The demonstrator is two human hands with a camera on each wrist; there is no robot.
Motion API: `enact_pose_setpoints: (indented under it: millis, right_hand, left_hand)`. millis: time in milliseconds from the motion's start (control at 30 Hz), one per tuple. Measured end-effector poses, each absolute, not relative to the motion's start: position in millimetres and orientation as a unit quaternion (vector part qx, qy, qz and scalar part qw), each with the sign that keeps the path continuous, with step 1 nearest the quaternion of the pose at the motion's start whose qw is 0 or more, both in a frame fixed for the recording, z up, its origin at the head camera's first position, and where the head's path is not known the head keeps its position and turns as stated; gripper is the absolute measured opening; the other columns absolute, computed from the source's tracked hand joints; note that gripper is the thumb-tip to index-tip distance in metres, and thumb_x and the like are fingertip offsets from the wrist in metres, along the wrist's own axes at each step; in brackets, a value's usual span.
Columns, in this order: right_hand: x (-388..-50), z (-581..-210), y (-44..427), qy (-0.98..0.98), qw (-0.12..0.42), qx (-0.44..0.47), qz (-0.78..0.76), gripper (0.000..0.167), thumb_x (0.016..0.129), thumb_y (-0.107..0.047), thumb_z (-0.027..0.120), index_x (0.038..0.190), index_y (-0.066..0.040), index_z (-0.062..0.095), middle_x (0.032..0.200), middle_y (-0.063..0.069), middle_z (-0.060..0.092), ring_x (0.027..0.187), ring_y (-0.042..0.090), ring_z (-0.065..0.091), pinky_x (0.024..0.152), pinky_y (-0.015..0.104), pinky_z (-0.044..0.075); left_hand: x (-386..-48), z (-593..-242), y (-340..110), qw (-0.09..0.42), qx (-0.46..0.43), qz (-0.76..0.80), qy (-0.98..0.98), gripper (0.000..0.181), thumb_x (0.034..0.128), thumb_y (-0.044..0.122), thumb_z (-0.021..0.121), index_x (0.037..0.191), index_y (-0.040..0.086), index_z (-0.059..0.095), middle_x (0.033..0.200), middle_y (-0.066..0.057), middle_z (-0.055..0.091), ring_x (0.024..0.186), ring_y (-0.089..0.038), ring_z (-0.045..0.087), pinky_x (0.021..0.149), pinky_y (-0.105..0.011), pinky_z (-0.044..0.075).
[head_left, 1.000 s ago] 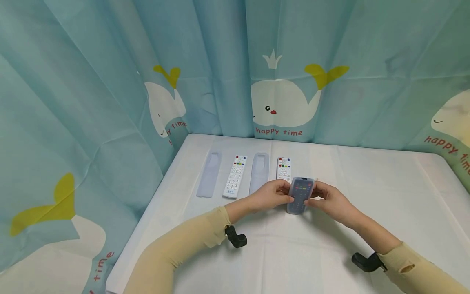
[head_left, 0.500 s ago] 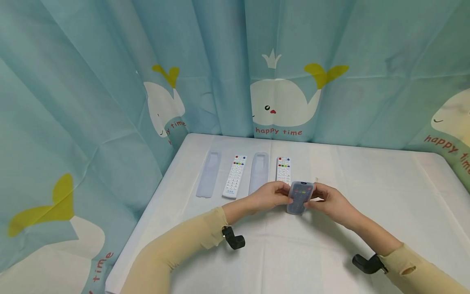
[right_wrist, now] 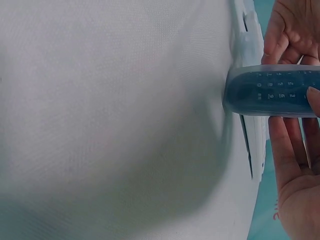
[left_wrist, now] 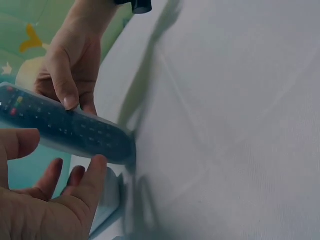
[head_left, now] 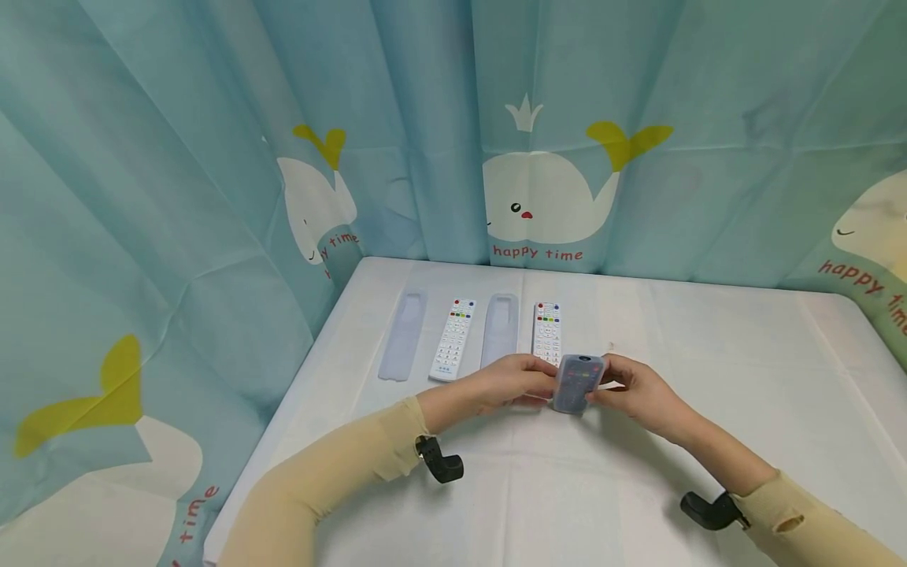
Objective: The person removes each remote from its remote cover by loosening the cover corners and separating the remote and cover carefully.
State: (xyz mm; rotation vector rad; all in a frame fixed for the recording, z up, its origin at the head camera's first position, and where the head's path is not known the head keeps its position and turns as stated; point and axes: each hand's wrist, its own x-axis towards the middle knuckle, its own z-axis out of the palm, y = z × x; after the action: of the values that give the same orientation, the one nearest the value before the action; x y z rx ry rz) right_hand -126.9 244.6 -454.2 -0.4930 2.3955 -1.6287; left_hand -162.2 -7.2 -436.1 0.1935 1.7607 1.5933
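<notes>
A dark remote control in a translucent sleeve (head_left: 577, 384) stands tilted, its lower end on the white table. My right hand (head_left: 641, 395) pinches its right edge, the thumb on the front in the right wrist view. On the left side is my left hand (head_left: 513, 382); in the left wrist view its fingers are spread beside the remote, with the thumb off it and one fingertip at or close to the edge. Just behind the hands lies a white remote (head_left: 547, 331), its lower end partly covered.
Left of that remote lie an empty translucent sleeve (head_left: 501, 323), a second white remote (head_left: 453, 340) and another translucent sleeve (head_left: 403, 336) in a row. A blue curtain (head_left: 439, 134) with whale prints hangs along the back and left of the table (head_left: 737, 378).
The sleeved remote's top has tipped, so its face looks shorter. My left hand has loosened from it and shifted slightly left; my right hand keeps its pinch.
</notes>
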Motion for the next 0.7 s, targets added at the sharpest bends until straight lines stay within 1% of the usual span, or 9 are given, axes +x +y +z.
enact_pose_setpoints:
  millis: [133,300,367,433,500,567,633,700]
  right_hand:
    - [-126,-455,244,0.811,0.096,-0.17,-0.551,0.021,0.089,-0.004,0.078,0.107,-0.003,0.067,0.107,0.007,0.069,0.102,0.016,0.065,0.081,0.03,0.057]
    - [-124,-456,243,0.819,0.073,-0.18,-0.54,0.021,0.09,-0.005,0.078,0.108,-0.004,0.068,0.107,0.006,0.068,0.102,0.013,0.065,0.082,0.03,0.058]
    - [-123,-456,243,0.823,0.062,-0.184,-0.534,0.023,0.089,-0.005,0.079,0.11,-0.005,0.069,0.108,0.006,0.068,0.102,0.011,0.065,0.082,0.029,0.058]
    - [-121,-456,244,0.824,0.055,-0.188,-0.531,0.024,0.089,-0.004,0.079,0.111,-0.006,0.069,0.109,0.005,0.068,0.102,0.009,0.065,0.082,0.029,0.058]
    - [-121,-456,244,0.823,0.05,-0.193,-0.531,0.025,0.089,-0.003,0.079,0.112,-0.006,0.069,0.109,0.004,0.068,0.102,0.008,0.065,0.083,0.028,0.058]
    - [-121,-457,244,0.822,0.042,-0.2,-0.531,0.025,0.089,-0.003,0.079,0.111,-0.007,0.069,0.108,0.003,0.068,0.102,0.007,0.065,0.083,0.027,0.058]
    - [-121,-458,245,0.818,0.037,-0.209,-0.534,0.023,0.088,-0.001,0.079,0.109,-0.007,0.069,0.107,0.003,0.068,0.102,0.006,0.065,0.083,0.027,0.058]
    - [-122,-459,245,0.814,0.034,-0.219,-0.537,0.021,0.088,0.0,0.078,0.105,-0.008,0.069,0.105,0.004,0.068,0.101,0.006,0.064,0.084,0.027,0.057]
  left_hand:
    - [-160,-434,-9,0.383,0.048,0.628,0.676,0.03,0.0996,0.014,0.066,0.125,-0.002,0.062,0.111,-0.01,0.069,0.102,-0.024,0.07,0.089,-0.037,0.058]
    - [-157,-436,-6,0.413,0.025,0.633,0.654,0.026,0.1019,0.017,0.064,0.116,-0.003,0.06,0.111,-0.015,0.064,0.086,-0.022,0.072,0.081,-0.034,0.06]
    - [-155,-437,-5,0.428,0.016,0.626,0.651,0.028,0.1024,0.023,0.064,0.113,-0.003,0.06,0.109,-0.015,0.063,0.081,-0.021,0.072,0.077,-0.033,0.061]
    - [-154,-438,-4,0.445,0.008,0.617,0.649,0.034,0.1028,0.03,0.063,0.111,-0.004,0.062,0.103,-0.015,0.066,0.079,-0.023,0.074,0.076,-0.034,0.061]
    - [-152,-439,-5,0.465,0.002,0.613,0.638,0.042,0.1033,0.036,0.061,0.113,-0.005,0.064,0.1,-0.014,0.07,0.082,-0.026,0.075,0.077,-0.037,0.061]
    - [-151,-440,-5,0.487,-0.006,0.622,0.613,0.048,0.1038,0.037,0.06,0.117,-0.008,0.064,0.1,-0.016,0.073,0.09,-0.031,0.075,0.083,-0.042,0.06]
    - [-150,-442,-5,0.507,-0.013,0.637,0.58,0.05,0.1045,0.037,0.058,0.12,-0.011,0.064,0.105,-0.021,0.073,0.102,-0.037,0.072,0.089,-0.045,0.057]
    - [-151,-443,-5,0.525,-0.023,0.654,0.545,0.049,0.1044,0.033,0.056,0.122,-0.012,0.063,0.118,-0.029,0.069,0.115,-0.041,0.066,0.097,-0.048,0.053]
